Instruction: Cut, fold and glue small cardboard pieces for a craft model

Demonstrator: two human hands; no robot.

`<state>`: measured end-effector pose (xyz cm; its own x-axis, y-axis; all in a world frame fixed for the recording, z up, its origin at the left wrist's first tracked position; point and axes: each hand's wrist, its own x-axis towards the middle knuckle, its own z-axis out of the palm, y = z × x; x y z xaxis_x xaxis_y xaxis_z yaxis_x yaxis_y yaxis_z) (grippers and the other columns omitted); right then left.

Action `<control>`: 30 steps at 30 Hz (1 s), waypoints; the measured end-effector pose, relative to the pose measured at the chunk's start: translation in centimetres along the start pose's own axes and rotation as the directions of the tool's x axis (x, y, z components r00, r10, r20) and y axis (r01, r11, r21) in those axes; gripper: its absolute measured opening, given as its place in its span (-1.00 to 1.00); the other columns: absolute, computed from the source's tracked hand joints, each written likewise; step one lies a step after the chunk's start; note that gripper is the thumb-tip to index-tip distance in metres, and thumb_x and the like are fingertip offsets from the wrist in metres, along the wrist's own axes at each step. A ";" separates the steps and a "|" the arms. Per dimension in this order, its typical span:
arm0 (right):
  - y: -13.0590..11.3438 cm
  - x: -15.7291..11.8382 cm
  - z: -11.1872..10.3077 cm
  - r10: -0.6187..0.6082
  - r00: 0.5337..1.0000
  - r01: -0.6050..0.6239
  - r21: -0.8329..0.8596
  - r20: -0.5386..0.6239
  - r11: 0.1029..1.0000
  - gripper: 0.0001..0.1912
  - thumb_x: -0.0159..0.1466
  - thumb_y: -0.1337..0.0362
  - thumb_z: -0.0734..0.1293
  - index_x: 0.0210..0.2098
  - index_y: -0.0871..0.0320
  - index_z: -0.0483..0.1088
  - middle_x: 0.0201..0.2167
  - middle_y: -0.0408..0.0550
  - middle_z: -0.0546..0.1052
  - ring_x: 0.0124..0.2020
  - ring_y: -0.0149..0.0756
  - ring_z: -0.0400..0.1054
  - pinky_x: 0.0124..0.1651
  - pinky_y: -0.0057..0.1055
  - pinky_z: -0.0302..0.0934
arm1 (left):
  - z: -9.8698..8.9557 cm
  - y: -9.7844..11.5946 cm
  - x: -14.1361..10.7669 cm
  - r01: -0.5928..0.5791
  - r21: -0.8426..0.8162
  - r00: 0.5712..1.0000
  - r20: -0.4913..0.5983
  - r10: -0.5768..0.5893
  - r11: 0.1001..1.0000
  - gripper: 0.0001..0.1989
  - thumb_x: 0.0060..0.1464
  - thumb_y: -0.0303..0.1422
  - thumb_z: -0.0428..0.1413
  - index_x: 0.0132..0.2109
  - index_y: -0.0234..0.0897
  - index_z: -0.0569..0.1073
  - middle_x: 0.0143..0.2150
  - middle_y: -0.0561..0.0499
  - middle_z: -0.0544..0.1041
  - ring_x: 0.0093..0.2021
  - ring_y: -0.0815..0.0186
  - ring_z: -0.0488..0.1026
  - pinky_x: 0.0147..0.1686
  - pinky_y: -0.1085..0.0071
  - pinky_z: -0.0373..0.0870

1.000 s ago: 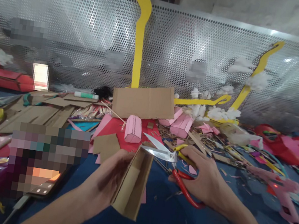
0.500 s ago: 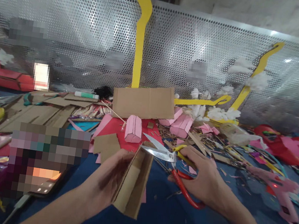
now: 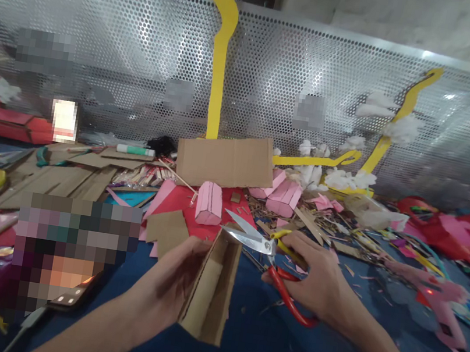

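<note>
My left hand (image 3: 179, 270) grips a folded piece of brown cardboard (image 3: 202, 303) by its left side, its open channel facing me; some of the fingers are hidden behind it. In my right hand (image 3: 312, 276) is a pair of scissors (image 3: 271, 246) with one yellow and one red handle. The scissor blades are spread apart and point left, the lower one at the cardboard's top edge. Just beyond the blades, a small pink box (image 3: 210, 203) rests on red paper (image 3: 177, 205).
Behind stands a cardboard box (image 3: 226, 160) with a tall yellow hook (image 3: 218, 79), before a perforated metal panel (image 3: 268, 69). A pink glue gun (image 3: 441, 301) lies at right, its red light on. Cardboard sheets (image 3: 57, 185) and a phone (image 3: 71, 295) lie at left.
The cardboard piece has tilted slightly, its lower end shifting a little to the right. My right hand and the scissors have moved very slightly left. The blades remain spread.
</note>
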<state>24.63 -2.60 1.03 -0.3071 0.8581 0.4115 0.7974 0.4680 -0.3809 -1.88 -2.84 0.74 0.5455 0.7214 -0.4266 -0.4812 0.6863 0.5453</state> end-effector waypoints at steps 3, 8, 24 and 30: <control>0.0 0.0 -0.1 -0.001 1.000 0.001 0.010 0.000 1.000 -0.61 0.15 0.01 0.57 -0.32 0.09 0.38 -0.28 -0.12 0.53 -0.29 -0.23 0.40 -0.24 -0.37 0.23 | 0.0 0.0 0.0 0.004 -0.005 1.000 -0.012 -0.004 1.000 -0.79 0.13 -0.32 0.21 -0.21 -0.42 0.59 -0.45 -0.09 0.59 -0.45 0.25 0.56 -0.42 0.43 0.45; -0.2 0.0 -0.2 -0.009 1.000 0.009 0.007 0.001 1.000 -0.62 0.15 0.03 0.57 -0.34 0.09 0.37 -0.31 -0.12 0.53 -0.31 -0.24 0.39 -0.25 -0.38 0.22 | 0.1 0.0 0.2 -0.020 0.000 0.999 -0.044 0.020 1.000 -0.81 0.12 -0.33 0.23 -0.20 -0.41 0.58 -0.44 -0.09 0.60 -0.44 0.25 0.57 -0.40 0.43 0.46; -0.4 0.2 -0.2 -0.033 0.999 0.032 -0.008 -0.026 0.999 -0.58 0.14 0.05 0.59 -0.42 0.11 0.32 -0.40 -0.16 0.50 -0.40 -0.30 0.34 -0.32 -0.42 0.17 | 0.1 0.1 0.0 -0.017 0.021 0.999 -0.033 0.017 1.000 -0.79 0.13 -0.33 0.22 -0.14 -0.40 0.54 -0.42 -0.06 0.60 -0.45 0.24 0.58 -0.38 0.40 0.50; -0.2 0.2 -0.1 -0.048 0.998 0.047 -0.036 -0.036 0.998 -0.62 0.17 0.04 0.56 -0.42 0.11 0.34 -0.42 -0.15 0.49 -0.43 -0.31 0.32 -0.37 -0.41 0.17 | 0.5 0.1 -0.1 -0.007 0.013 1.000 -0.030 0.008 1.000 -0.78 0.11 -0.34 0.21 -0.16 -0.44 0.57 -0.44 -0.12 0.60 -0.47 0.21 0.56 -0.45 0.38 0.48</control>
<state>24.51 -2.57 1.28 -0.3263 0.8264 0.4590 0.8003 0.4999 -0.3311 -1.66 -2.85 1.20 0.5209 0.7291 -0.4439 -0.4763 0.6798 0.5577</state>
